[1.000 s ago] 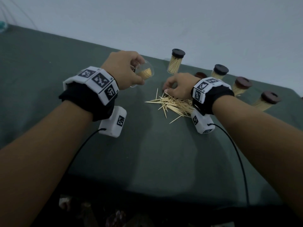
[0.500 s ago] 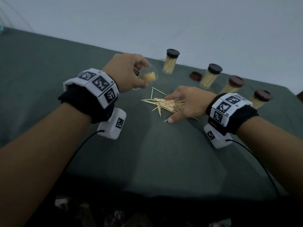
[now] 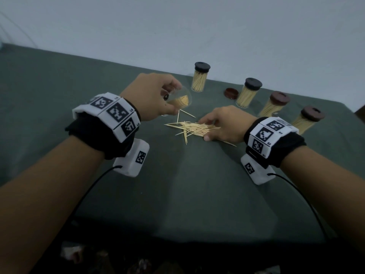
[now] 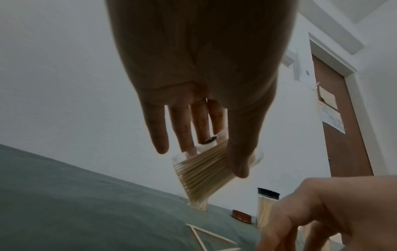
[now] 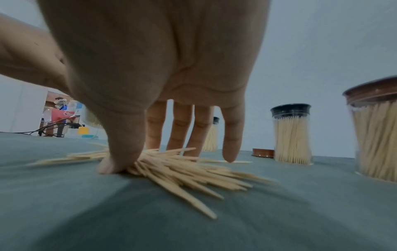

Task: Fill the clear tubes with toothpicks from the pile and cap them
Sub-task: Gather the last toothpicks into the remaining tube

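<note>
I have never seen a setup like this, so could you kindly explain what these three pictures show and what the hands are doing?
No machine: a person wears three cameras. One picture looks down from the head; the other two look along each wrist at the fingers. The marked bands carry the wrist cameras. On the green cloth lie a toothpick pile, four capped tubes full of toothpicks and one loose cap. The left hand holds an open tube, tilted and partly filled. The right hand rests on the pile with straight fingers, thumb pressing the sticks.
</note>
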The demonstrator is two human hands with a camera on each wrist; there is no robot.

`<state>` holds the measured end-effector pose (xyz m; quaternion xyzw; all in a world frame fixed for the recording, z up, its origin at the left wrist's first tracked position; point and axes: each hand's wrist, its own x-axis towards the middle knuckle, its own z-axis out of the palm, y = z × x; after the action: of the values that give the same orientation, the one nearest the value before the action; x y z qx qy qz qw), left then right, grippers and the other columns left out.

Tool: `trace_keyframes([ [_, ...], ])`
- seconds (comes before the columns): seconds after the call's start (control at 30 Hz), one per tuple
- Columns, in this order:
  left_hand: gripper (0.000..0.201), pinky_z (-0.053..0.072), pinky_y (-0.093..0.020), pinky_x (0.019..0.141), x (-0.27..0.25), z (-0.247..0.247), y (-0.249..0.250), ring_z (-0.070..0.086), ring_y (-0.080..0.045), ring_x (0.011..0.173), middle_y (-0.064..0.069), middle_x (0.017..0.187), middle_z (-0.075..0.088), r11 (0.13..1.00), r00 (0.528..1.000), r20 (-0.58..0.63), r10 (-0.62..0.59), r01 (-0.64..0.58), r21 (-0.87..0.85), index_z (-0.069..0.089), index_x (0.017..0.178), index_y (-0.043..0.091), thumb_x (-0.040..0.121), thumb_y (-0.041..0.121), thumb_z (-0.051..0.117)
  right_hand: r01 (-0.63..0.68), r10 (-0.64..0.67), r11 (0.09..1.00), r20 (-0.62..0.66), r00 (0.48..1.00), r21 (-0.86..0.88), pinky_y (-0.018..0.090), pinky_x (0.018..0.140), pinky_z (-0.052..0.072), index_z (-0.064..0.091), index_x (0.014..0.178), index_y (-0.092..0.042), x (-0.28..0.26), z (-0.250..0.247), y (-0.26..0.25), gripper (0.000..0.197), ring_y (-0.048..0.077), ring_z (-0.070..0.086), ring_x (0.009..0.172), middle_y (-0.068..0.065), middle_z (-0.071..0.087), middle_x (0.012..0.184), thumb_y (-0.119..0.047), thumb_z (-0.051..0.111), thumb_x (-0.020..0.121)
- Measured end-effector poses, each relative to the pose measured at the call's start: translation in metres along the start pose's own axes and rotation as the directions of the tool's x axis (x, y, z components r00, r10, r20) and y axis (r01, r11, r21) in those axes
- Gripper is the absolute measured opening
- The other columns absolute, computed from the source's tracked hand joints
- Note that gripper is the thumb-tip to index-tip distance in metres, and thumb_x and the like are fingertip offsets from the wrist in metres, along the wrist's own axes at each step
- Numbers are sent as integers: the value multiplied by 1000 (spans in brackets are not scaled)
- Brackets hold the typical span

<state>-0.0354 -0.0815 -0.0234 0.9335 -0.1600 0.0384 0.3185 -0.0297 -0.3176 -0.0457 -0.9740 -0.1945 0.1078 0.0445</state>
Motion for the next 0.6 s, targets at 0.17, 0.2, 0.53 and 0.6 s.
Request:
trace_keyframes([
  [0.17,55,46,-21,88,-1,1,-2,64,-8,101,11,109,67,1000,1000,7,-5,5,3,63,119,27,69,30,86,14,-14,1000,-23,1000,-12,21,83,39,63,125,-36,3,1,-5,41,8,56,98,-8,66,112,-36,71,85],
  [0.2,55,46,-21,88,-1,0,-2,64,-7,101,11,109,67,1000,1000,8,-6,6,6,64,119,27,69,31,86,20,-20,999,-18,1000,-27,21,82,39,64,124,-36,3,0,-6,39,7,54,95,-9,67,109,-35,70,86],
  [0.53,54,42,-19,86,-5,1,-3,64,-6,102,11,108,68,1000,1000,28,-8,8,5,65,118,27,68,27,87,57,-65,983,-40,997,-172,37,79,52,74,104,-24,3,-4,-19,20,20,58,82,4,69,83,-23,59,91],
  [0.6,55,43,-19,87,-5,2,-3,64,-7,102,10,108,68,1000,1000,29,-9,9,6,65,119,26,68,27,87,58,-69,983,-55,996,-172,35,77,51,74,103,-25,2,-4,-18,20,20,57,79,4,69,82,-23,59,91],
])
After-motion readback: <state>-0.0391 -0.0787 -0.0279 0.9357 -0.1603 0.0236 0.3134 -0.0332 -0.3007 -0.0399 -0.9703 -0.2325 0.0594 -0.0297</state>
